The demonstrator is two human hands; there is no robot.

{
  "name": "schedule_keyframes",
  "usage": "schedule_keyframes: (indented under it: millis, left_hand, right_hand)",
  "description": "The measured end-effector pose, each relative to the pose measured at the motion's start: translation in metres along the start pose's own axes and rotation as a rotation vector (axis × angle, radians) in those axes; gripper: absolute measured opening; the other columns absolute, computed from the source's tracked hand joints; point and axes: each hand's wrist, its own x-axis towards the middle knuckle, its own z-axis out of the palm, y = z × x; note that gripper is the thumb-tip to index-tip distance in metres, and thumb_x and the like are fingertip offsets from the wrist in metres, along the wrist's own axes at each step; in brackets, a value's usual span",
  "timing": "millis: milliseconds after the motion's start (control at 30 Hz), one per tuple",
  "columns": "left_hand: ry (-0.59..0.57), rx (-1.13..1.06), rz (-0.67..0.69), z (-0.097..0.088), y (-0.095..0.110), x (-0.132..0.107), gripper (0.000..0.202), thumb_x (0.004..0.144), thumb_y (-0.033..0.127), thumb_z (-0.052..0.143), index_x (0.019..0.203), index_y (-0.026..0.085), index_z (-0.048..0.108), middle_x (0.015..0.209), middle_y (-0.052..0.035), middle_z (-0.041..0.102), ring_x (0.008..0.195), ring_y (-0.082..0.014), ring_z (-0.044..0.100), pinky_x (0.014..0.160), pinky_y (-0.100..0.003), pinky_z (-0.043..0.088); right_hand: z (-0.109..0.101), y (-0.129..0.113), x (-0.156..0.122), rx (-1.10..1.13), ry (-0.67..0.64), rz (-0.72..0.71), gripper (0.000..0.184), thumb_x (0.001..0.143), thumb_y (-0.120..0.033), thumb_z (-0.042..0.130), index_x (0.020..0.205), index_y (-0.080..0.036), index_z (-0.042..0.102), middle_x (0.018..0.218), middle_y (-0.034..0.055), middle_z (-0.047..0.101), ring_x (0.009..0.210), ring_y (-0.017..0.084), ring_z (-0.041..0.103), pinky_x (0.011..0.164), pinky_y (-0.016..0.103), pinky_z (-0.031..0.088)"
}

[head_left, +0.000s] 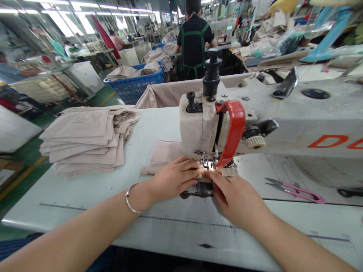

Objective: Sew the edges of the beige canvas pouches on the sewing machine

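Note:
A beige fabric piece [166,151] lies on the pale table and runs under the head of the sewing machine [193,124]. My left hand [176,176], with a bangle at the wrist, presses its closed fingers onto the fabric just left of the lit presser foot [209,165]. From the right, my right hand [241,198] pinches the fabric's near edge in front of the foot. The fingertips of both hands almost meet there. Parts of the fabric under the fingers and behind the machine head are hidden. A red guard [234,128] arches over the needle area.
Folded beige fabric pieces [82,139] are stacked at the table's left. Pink-handled scissors [297,190] rest right of my right hand, under the machine arm. Beyond the table stand a blue basket [136,85] of fabric and a person [194,41] seen from behind.

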Motion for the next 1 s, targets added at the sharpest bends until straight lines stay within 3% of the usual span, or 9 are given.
schedule_keyframes:
  millis: [133, 233, 333, 400, 467, 567, 1000]
  left_hand:
    - [0.102, -0.059, 0.059, -0.004, -0.014, -0.004, 0.025, 0.095, 0.024, 0.056, 0.120, 0.021, 0.061, 0.120, -0.0064, 0.065, 0.109, -0.0209, 0.059, 0.098, -0.039, 0.049]
    - [0.145, -0.069, 0.031, -0.004, -0.014, -0.007, 0.023, 0.094, 0.020, 0.058, 0.116, 0.022, 0.064, 0.113, -0.0054, 0.068, 0.104, -0.0192, 0.062, 0.094, -0.038, 0.051]
    - [0.136, -0.089, -0.046, 0.000, -0.004, -0.007, 0.021, 0.092, 0.021, 0.061, 0.112, 0.021, 0.066, 0.111, -0.0058, 0.069, 0.104, -0.0194, 0.063, 0.095, -0.039, 0.052]
    - [0.177, -0.088, -0.081, 0.005, 0.006, -0.005, 0.017, 0.090, 0.021, 0.063, 0.107, 0.020, 0.067, 0.108, -0.0055, 0.070, 0.101, -0.0192, 0.065, 0.093, -0.037, 0.053]
    - [0.222, -0.070, -0.091, 0.010, 0.014, -0.002, 0.015, 0.090, 0.018, 0.062, 0.104, 0.019, 0.068, 0.104, -0.0043, 0.072, 0.098, -0.0181, 0.066, 0.092, -0.036, 0.054]
    - [0.241, -0.033, -0.105, 0.013, 0.022, 0.001, 0.014, 0.090, 0.016, 0.060, 0.103, 0.019, 0.067, 0.102, -0.0023, 0.072, 0.099, -0.0173, 0.066, 0.093, -0.035, 0.053]
    - [0.251, 0.004, -0.126, 0.016, 0.007, 0.013, 0.014, 0.093, 0.019, 0.056, 0.099, 0.018, 0.069, 0.100, -0.0032, 0.073, 0.094, -0.0193, 0.067, 0.089, -0.036, 0.055]
  right_hand:
    - [-0.005, 0.009, 0.001, -0.043, 0.168, 0.077, 0.022, 0.091, -0.020, 0.047, 0.108, -0.012, 0.060, 0.107, 0.0130, 0.059, 0.096, 0.026, 0.055, 0.082, 0.037, 0.046]
    - [-0.009, 0.014, 0.003, -0.165, 0.101, 0.077, 0.019, 0.094, -0.025, 0.048, 0.088, -0.017, 0.065, 0.087, 0.0089, 0.061, 0.085, 0.026, 0.054, 0.076, 0.039, 0.045]
    - [-0.010, 0.013, 0.004, -0.232, 0.079, 0.068, 0.035, 0.094, -0.032, 0.050, 0.063, -0.020, 0.060, 0.067, 0.0059, 0.055, 0.076, 0.026, 0.051, 0.073, 0.041, 0.044]
    - [-0.008, 0.010, 0.003, -0.158, 0.121, 0.018, 0.030, 0.094, -0.032, 0.053, 0.070, -0.019, 0.064, 0.074, 0.0071, 0.060, 0.080, 0.025, 0.053, 0.076, 0.041, 0.045]
    - [-0.004, 0.006, 0.002, -0.052, 0.128, -0.073, 0.017, 0.094, -0.026, 0.053, 0.089, -0.017, 0.067, 0.092, 0.0084, 0.066, 0.088, 0.024, 0.056, 0.082, 0.039, 0.047]
    - [0.003, 0.001, 0.000, 0.044, 0.070, -0.132, 0.019, 0.093, -0.014, 0.051, 0.107, -0.017, 0.065, 0.104, 0.0069, 0.068, 0.091, 0.022, 0.060, 0.084, 0.037, 0.049]
    - [0.004, 0.004, 0.011, -0.024, 0.114, -0.056, 0.027, 0.091, -0.012, 0.051, 0.110, -0.019, 0.069, 0.109, 0.0111, 0.068, 0.095, 0.026, 0.061, 0.081, 0.040, 0.054]
